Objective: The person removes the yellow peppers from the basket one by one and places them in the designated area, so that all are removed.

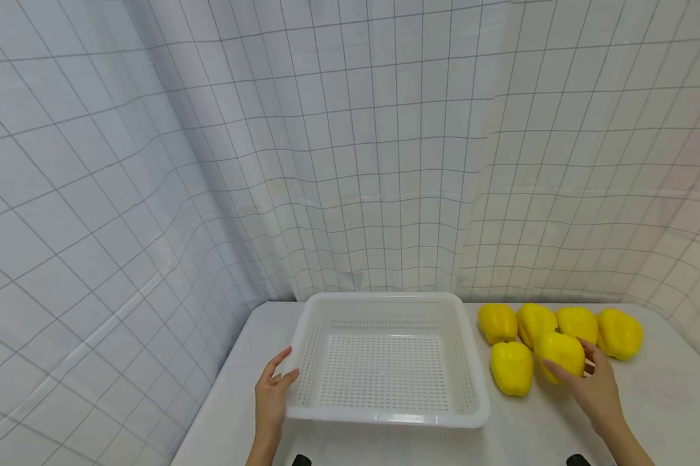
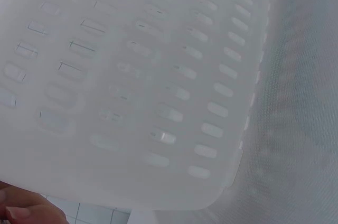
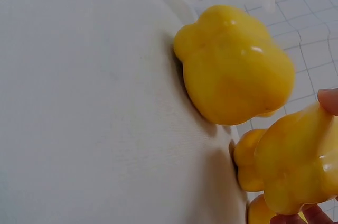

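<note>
My right hand (image 1: 597,388) holds a yellow bell pepper (image 1: 559,357) between thumb and fingers. In the right wrist view that pepper (image 3: 301,160) appears raised off the table, with fingertips above and below it. Several more yellow bell peppers lie around it; one (image 1: 512,369) is just left of it and another (image 1: 620,334) sits at the far right. My left hand (image 1: 272,393) grips the left rim of a white perforated plastic basket (image 1: 387,417), thumb over the edge. No peppers lie in the basket. Only fingertips show in the left wrist view.
A white-covered table (image 1: 233,414) carries the basket and peppers. White curtains (image 1: 379,194) with a dark grid pattern hang behind the table and at its sides. The back row of peppers stands close to the table's far edge, right of the basket.
</note>
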Motion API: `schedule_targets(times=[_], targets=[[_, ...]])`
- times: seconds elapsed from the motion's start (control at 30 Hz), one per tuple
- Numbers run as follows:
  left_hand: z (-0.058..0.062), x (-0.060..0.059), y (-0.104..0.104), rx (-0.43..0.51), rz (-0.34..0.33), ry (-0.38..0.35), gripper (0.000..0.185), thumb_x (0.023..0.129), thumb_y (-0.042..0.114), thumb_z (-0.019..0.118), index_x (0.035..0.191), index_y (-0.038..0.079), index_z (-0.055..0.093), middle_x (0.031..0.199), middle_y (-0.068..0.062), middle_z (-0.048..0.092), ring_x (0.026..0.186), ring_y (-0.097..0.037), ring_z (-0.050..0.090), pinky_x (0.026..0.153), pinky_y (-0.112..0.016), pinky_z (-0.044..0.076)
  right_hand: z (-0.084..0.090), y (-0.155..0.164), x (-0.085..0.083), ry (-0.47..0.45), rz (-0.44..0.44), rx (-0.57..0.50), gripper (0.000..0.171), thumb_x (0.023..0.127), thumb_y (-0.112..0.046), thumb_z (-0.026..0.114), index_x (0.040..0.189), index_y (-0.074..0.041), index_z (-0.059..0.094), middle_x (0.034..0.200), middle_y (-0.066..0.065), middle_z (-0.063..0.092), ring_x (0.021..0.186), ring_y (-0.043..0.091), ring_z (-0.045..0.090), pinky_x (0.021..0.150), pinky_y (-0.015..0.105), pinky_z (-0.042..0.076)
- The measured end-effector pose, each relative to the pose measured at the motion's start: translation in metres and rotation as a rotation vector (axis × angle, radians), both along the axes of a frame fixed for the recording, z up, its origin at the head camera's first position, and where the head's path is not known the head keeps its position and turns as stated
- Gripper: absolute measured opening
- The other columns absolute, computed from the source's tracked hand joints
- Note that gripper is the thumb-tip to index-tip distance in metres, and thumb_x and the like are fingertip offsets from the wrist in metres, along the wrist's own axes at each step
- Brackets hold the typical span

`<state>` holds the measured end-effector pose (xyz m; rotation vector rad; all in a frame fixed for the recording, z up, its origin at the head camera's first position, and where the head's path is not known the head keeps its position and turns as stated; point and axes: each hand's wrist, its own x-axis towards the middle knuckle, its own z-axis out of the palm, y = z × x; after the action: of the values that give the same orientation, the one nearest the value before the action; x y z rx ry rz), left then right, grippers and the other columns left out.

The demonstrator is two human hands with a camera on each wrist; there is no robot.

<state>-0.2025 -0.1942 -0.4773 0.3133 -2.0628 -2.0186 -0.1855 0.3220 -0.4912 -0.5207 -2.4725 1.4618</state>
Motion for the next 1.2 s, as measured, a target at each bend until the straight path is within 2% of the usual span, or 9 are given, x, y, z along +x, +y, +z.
schedule_targets(times=[0.07, 0.17, 0.37, 0.43, 0.5, 0.6, 0.73, 0.97, 1.2], targets=[[0.001, 0.0, 0.0, 0.002, -0.001, -0.002, 0.046, 0.088, 0.004, 0.06, 0.133, 0.009, 0.053, 0.111, -0.021, 0.065, 0.087, -0.026, 0.066, 0.065, -0.029, 0.052, -0.002, 0.001, -0.001, -0.018, 0.002, -0.008, 0.099, 0.085, -0.045, 0.067, 0.149, 0.004, 0.01, 0.141, 0.032, 0.022, 0.117, 0.044, 0.03, 0.08, 0.046, 0.038], [0.002, 0.001, 0.0, 0.01, -0.008, -0.004, 0.048, 0.089, 0.005, 0.061, 0.135, 0.008, 0.051, 0.112, -0.021, 0.064, 0.087, -0.026, 0.066, 0.065, -0.029, 0.052, -0.005, 0.003, -0.002, -0.042, 0.01, -0.009, 0.099, 0.086, -0.047, 0.065, 0.149, 0.004, 0.009, 0.141, 0.032, 0.023, 0.115, 0.042, 0.032, 0.08, 0.045, 0.037], [0.0, 0.001, 0.0, 0.034, -0.02, -0.004, 0.049, 0.09, 0.005, 0.06, 0.138, 0.008, 0.049, 0.114, -0.022, 0.063, 0.089, -0.027, 0.066, 0.066, -0.03, 0.053, -0.01, 0.005, -0.003, -0.077, 0.021, 0.006, 0.099, 0.086, -0.05, 0.064, 0.149, 0.003, 0.009, 0.14, 0.03, 0.024, 0.11, 0.037, 0.036, 0.072, 0.033, 0.038], [0.0, 0.001, 0.0, 0.038, -0.022, -0.004, 0.049, 0.09, 0.005, 0.06, 0.138, 0.008, 0.049, 0.114, -0.022, 0.063, 0.089, -0.028, 0.066, 0.065, -0.03, 0.053, -0.011, 0.006, -0.003, -0.087, 0.025, 0.007, 0.099, 0.085, -0.05, 0.064, 0.149, 0.002, 0.01, 0.14, 0.03, 0.024, 0.109, 0.037, 0.036, 0.072, 0.033, 0.038], [0.0, 0.001, 0.0, 0.037, -0.022, -0.003, 0.049, 0.09, 0.005, 0.06, 0.137, 0.008, 0.049, 0.113, -0.022, 0.063, 0.089, -0.028, 0.066, 0.065, -0.03, 0.053, -0.012, 0.007, -0.002, -0.098, 0.037, 0.004, 0.099, 0.085, -0.05, 0.064, 0.149, 0.003, 0.01, 0.141, 0.031, 0.023, 0.11, 0.037, 0.036, 0.074, 0.036, 0.039], [0.001, 0.001, 0.0, 0.032, -0.022, -0.002, 0.049, 0.09, 0.005, 0.06, 0.137, 0.008, 0.049, 0.113, -0.022, 0.064, 0.088, -0.028, 0.066, 0.065, -0.03, 0.053, -0.013, 0.007, -0.002, -0.123, 0.057, -0.01, 0.101, 0.085, -0.052, 0.063, 0.149, 0.003, 0.007, 0.142, 0.033, 0.02, 0.115, 0.042, 0.033, 0.083, 0.046, 0.038], [0.002, 0.002, 0.001, 0.034, -0.019, -0.002, 0.049, 0.089, 0.005, 0.06, 0.137, 0.008, 0.049, 0.113, -0.022, 0.064, 0.088, -0.028, 0.067, 0.065, -0.03, 0.053, -0.015, 0.008, -0.002, -0.152, 0.09, -0.021, 0.105, 0.086, -0.055, 0.06, 0.148, 0.005, 0.002, 0.143, 0.036, 0.015, 0.122, 0.048, 0.028, 0.094, 0.057, 0.032], [0.003, 0.002, 0.001, 0.024, -0.013, -0.003, 0.048, 0.09, 0.005, 0.06, 0.137, 0.008, 0.05, 0.113, -0.022, 0.064, 0.088, -0.028, 0.067, 0.065, -0.03, 0.053, -0.018, 0.009, -0.002, -0.153, 0.124, 0.01, 0.104, 0.087, -0.056, 0.058, 0.147, 0.008, 0.003, 0.141, 0.037, 0.016, 0.119, 0.047, 0.03, 0.092, 0.056, 0.033], [0.002, 0.002, 0.001, 0.015, -0.011, -0.006, 0.048, 0.09, 0.005, 0.059, 0.137, 0.008, 0.049, 0.114, -0.021, 0.063, 0.089, -0.028, 0.066, 0.065, -0.03, 0.053, -0.018, 0.011, -0.004, -0.196, 0.155, 0.021, 0.105, 0.087, -0.059, 0.054, 0.147, 0.008, 0.0, 0.141, 0.038, 0.016, 0.12, 0.048, 0.029, 0.094, 0.059, 0.031]])
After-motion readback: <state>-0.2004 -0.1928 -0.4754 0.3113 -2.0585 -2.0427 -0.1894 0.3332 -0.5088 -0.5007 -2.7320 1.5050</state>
